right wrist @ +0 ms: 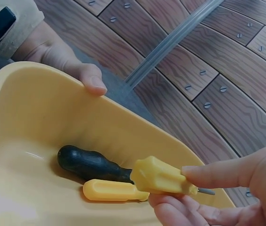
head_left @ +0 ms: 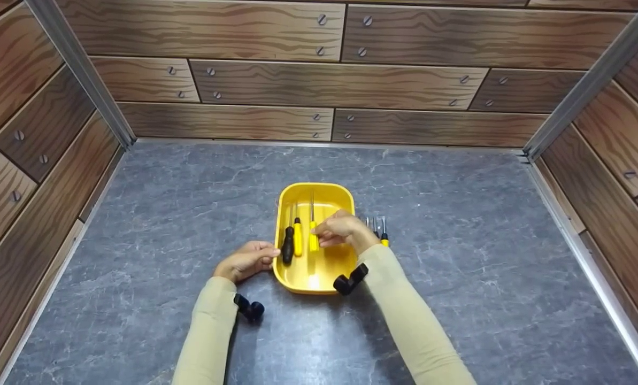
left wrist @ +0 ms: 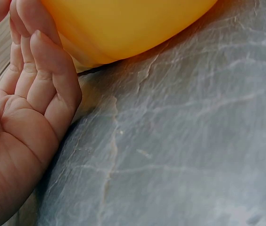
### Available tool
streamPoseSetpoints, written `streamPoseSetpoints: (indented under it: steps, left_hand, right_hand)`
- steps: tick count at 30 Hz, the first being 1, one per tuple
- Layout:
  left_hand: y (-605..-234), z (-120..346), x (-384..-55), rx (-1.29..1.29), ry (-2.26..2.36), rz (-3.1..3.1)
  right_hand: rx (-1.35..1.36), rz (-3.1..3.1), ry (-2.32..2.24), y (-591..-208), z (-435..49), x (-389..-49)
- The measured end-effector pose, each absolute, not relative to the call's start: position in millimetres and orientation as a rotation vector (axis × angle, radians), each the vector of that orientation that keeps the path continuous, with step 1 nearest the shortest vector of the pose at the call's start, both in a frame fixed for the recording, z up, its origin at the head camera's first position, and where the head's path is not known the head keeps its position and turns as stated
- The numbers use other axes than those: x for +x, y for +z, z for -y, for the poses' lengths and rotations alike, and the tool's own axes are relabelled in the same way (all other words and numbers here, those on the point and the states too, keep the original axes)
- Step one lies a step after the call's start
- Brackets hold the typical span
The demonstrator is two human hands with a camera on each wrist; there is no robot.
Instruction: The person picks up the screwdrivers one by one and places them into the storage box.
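Observation:
A yellow tray (head_left: 319, 278) stands on the grey surface, both hands at it. My left hand (head_left: 248, 260) grips its left rim, thumb over the edge and fingers along the outer wall. Inside lie a black-handled screwdriver (head_left: 287, 250) and, beside it, a screwdriver with a yellow handle and black collar (head_left: 298, 241). My right hand (head_left: 344, 229) pinches another yellow-handled screwdriver (right wrist: 159, 175) by its handle between thumb and fingers, over the tray. In the head view its thin shaft points toward the tray's far end.
Several more tools (head_left: 384, 235) with metal shafts lie just right of the tray, partly hidden by my right wrist. Wood-patterned walls (head_left: 244, 80) with metal corner rails (head_left: 581, 85) enclose the grey marbled surface (head_left: 190, 203) at the back and sides.

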State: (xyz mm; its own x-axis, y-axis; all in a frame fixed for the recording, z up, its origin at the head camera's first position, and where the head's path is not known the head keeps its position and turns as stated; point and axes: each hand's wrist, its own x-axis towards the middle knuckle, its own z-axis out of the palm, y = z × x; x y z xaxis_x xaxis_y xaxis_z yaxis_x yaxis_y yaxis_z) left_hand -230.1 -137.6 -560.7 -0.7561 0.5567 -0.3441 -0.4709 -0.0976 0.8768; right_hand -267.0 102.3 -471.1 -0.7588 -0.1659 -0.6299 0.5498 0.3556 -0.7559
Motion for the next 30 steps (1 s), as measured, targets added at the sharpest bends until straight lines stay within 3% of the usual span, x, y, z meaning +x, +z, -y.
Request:
streamPoseSetpoints:
  steps: [30]
  left_hand:
    - [-559.5,137.7,-230.6,0.062,1.924,-1.494]
  right_hand:
    - [0.426,-1.974,-1.377,-490.0,-90.7,-271.8]
